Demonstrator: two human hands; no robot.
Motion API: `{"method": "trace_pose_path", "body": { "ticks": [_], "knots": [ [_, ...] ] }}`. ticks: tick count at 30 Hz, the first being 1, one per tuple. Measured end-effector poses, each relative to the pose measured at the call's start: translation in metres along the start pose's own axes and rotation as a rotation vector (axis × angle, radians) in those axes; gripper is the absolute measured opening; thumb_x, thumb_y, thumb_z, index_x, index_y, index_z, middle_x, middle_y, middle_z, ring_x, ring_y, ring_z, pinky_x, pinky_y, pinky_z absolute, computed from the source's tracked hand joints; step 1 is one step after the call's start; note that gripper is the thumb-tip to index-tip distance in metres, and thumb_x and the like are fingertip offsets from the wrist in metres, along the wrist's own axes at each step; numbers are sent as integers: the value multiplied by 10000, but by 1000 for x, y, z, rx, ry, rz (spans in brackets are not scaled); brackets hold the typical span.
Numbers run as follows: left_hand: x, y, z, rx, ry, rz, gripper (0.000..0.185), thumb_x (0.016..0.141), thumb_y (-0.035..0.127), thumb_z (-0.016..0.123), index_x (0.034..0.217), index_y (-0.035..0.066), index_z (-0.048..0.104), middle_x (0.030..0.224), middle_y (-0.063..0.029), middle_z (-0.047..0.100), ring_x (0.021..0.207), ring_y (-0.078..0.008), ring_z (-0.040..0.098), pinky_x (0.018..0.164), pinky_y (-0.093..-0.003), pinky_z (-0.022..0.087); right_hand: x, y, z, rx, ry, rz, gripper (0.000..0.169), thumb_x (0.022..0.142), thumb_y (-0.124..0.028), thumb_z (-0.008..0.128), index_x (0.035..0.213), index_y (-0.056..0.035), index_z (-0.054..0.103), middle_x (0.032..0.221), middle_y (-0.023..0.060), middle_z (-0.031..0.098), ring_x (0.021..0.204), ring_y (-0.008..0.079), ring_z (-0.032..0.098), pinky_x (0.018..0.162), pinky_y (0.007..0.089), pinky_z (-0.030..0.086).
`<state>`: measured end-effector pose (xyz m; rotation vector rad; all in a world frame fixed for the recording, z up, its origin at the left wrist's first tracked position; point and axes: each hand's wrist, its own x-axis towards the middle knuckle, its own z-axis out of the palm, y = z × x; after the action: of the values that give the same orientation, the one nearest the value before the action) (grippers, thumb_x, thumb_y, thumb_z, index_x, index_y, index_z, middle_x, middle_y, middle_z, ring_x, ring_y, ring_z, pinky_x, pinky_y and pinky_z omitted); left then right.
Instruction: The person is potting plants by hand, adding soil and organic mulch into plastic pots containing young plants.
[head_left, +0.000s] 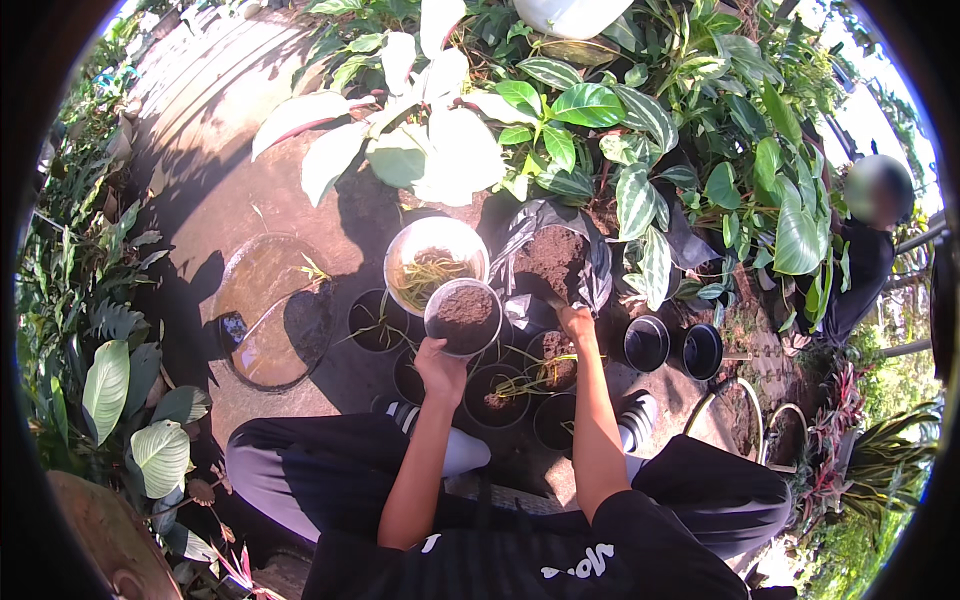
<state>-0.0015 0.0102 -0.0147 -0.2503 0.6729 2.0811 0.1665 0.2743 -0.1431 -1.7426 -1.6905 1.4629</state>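
My left hand (441, 369) grips the rim and side of a plastic pot (463, 313) partly filled with dark soil. Beside it, my right hand (576, 324) is closed on a small digging tool (553, 298), mostly hidden, at the front of a black plastic bag (596, 259) of brown soil (551, 255). Behind the held pot sits a white bucket (397, 251) containing thin grassy seedlings (431, 274). Below my hands stand several black pots, including one with a drooping seedling and soil (497, 401) and another heaped with soil (556, 346).
To the left is a round, shallow water-filled basin (259, 341). Two black pots (646, 343) stand right of the bag, near a curved hose (724, 390). Large leafy plants (420, 142) crowd the far side. Another person (862, 262) is at the right edge.
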Motion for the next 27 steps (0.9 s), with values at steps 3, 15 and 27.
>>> {"method": "trace_pose_path", "body": {
  "ticks": [3, 15, 27],
  "knots": [
    [-4, 6, -12, 33, 43, 37, 517, 799, 259, 529, 1278, 65, 544, 1275, -89, 606, 1176, -266, 577, 960, -457, 452, -15, -36, -3, -212, -151, 160, 519, 859, -487, 685, 604, -50, 572, 495, 68, 519, 408, 188, 504, 394, 367, 421],
    [1, 1, -5, 45, 35, -2, 527, 804, 278, 521, 1290, 72, 534, 1279, -90, 601, 1174, -266, 573, 953, -458, 452, 15, -15, 53, 327, 18, 173, 424, 904, -381, 651, 702, -16, 573, 557, 79, 566, 406, 183, 531, 343, 313, 397],
    [-3, 5, -12, 28, 49, 21, 541, 796, 255, 516, 1300, 60, 530, 1296, -98, 588, 1206, -279, 559, 1006, -475, 436, -10, -55, 64, 377, 44, 224, 356, 948, -317, 598, 815, 6, 532, 598, 85, 546, 419, 170, 504, 341, 317, 358]
  ]
}}
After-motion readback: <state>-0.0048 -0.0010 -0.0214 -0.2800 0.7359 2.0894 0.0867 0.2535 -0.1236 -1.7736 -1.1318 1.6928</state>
